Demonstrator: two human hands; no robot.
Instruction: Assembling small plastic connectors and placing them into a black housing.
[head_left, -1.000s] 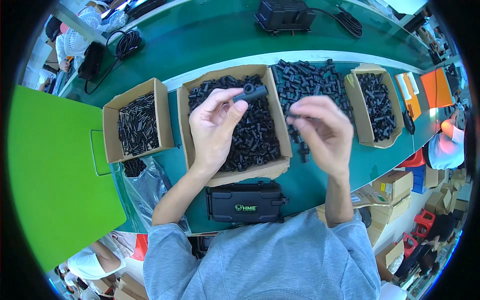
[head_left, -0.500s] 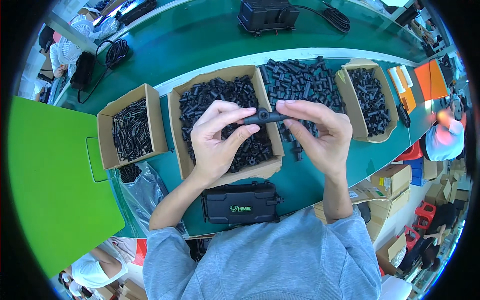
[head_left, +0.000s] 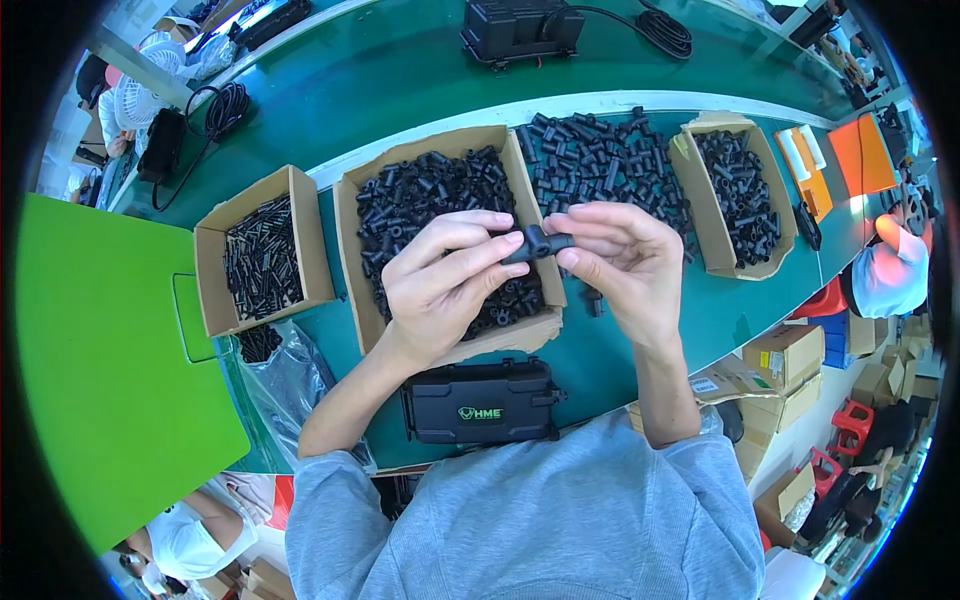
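Observation:
A small black T-shaped tube fitting (head_left: 541, 245) is held over the middle carton, with a round opening in its centre. The fingertips of my left hand (head_left: 440, 285) pinch its left end. My right hand (head_left: 632, 268) has thumb and fingers closed about its right end. Beneath lies an open carton (head_left: 350, 270) full of short black tubular parts. To its right, a loose pile of black T-shaped fittings (head_left: 605, 160) is spread on the green table.
At left stands a carton (head_left: 318, 240) of thin black parts, beside a green board (head_left: 110, 350) and a plastic bag (head_left: 290, 385). A carton (head_left: 690, 180) of black fittings stands at right. A black case (head_left: 480, 405) lies near my body; a black box (head_left: 520, 30) is at the back.
The fitting has turned and tilted in my fingers, its right end slightly raised. My left fingers have closed further over its left end, and my right hand has shifted a little left.

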